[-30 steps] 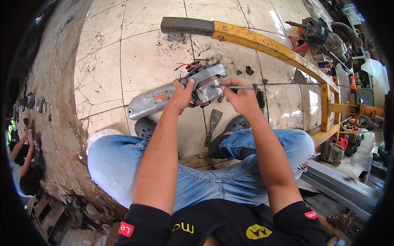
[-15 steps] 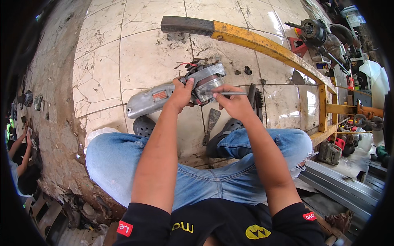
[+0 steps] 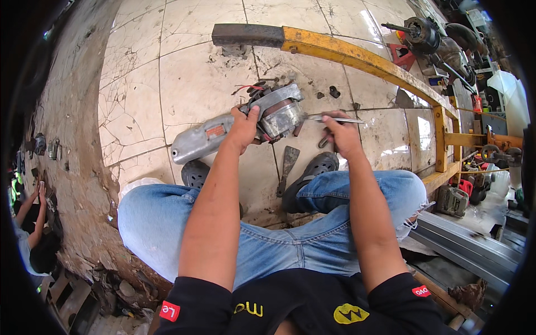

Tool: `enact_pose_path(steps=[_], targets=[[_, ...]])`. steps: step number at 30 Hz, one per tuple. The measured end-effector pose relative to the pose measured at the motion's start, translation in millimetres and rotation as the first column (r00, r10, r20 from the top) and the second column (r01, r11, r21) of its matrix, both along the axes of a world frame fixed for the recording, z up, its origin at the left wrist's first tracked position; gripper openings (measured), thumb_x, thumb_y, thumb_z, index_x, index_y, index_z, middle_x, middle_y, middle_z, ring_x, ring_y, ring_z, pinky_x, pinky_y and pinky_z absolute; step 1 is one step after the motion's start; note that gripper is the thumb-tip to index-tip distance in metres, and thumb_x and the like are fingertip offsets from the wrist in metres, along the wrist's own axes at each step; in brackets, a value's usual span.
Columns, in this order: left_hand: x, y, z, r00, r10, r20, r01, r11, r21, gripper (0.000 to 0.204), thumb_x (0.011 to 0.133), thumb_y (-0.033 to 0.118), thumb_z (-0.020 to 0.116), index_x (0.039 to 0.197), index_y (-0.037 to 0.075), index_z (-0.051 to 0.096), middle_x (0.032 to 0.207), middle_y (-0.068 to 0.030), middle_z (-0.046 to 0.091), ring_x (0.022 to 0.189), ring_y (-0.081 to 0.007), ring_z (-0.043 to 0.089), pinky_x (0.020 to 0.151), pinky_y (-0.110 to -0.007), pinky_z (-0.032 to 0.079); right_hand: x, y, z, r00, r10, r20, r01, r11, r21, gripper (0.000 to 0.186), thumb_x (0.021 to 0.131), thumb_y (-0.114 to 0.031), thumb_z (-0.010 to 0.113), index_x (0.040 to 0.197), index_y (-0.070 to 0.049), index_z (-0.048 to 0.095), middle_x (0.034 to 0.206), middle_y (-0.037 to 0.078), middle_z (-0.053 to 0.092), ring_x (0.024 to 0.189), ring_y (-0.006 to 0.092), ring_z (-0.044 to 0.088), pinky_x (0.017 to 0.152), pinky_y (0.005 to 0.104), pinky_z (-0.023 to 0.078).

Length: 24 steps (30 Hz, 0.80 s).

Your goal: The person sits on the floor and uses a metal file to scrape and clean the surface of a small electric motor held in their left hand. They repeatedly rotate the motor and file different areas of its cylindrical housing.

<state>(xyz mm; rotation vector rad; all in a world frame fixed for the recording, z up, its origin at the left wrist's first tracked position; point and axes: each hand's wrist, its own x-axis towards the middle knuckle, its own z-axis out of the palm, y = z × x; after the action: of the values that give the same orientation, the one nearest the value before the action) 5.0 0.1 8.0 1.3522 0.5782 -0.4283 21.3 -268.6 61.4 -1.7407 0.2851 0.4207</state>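
A grey metal housing with a long arm and a round, drum-like end lies on the tiled floor before me. Red wires stick up from its far side. My left hand is closed around the housing, where the arm meets the round end. To the right, my right hand pinches a thin silver metal rod-like tool. Its narrow tip points left, close to the drum-like end; I cannot tell whether it touches. A scraper with a dark handle lies between my feet.
A yellow steel frame with a black end arches over the floor ahead and to the right. Mechanical parts and a red stand are beyond it. Metal rails lie at lower right. Another person's hands show at far left.
My right hand has moved right and slightly down, drawing the tool away from the middle of the drum-like end. My left hand keeps its grip on the housing.
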Motion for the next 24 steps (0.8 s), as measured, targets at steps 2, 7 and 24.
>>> enact_pose_path(steps=[2,7,24], targets=[[-0.1,1.1,-1.2,1.000,-0.001,0.013,0.001,1.000,0.013,0.068,0.099,0.046,0.048,0.138,0.004,0.012,0.127,-0.0268,0.046,0.098,-0.0327,0.062,0.061,-0.046,0.060,10.1,-8.4,8.4,0.996,-0.083,0.037,0.085,0.993,-0.085,0.021,0.087,-0.016,0.067,0.102,-0.001,0.067,0.077,0.004,0.066,0.060,0.0095,0.060,0.048,0.0227,0.041],[-3.0,3.6,5.1,1.000,-0.004,0.004,0.004,0.999,-0.036,0.068,0.097,0.048,0.050,0.135,0.004,0.015,0.136,-0.0254,0.038,0.105,-0.0376,0.060,0.068,-0.053,0.060,-21.3,53.0,30.1,0.941,0.336,-0.035,-0.335,0.942,0.035,0.022,0.087,-0.020,0.068,0.102,-0.004,0.068,0.076,0.002,0.064,0.060,0.0099,0.061,0.051,0.0204,0.038],[-0.3,3.7,-1.5,0.999,-0.033,0.012,0.033,0.999,-0.011,0.063,0.097,0.048,0.049,0.136,0.009,0.018,0.135,-0.0216,0.038,0.108,-0.0379,0.058,0.067,-0.053,0.061,19.2,-9.2,-34.1,0.955,-0.296,-0.021,0.297,0.954,0.037,0.026,0.088,-0.017,0.069,0.107,-0.001,0.064,0.086,0.005,0.064,0.062,0.0120,0.060,0.046,0.0242,0.040]])
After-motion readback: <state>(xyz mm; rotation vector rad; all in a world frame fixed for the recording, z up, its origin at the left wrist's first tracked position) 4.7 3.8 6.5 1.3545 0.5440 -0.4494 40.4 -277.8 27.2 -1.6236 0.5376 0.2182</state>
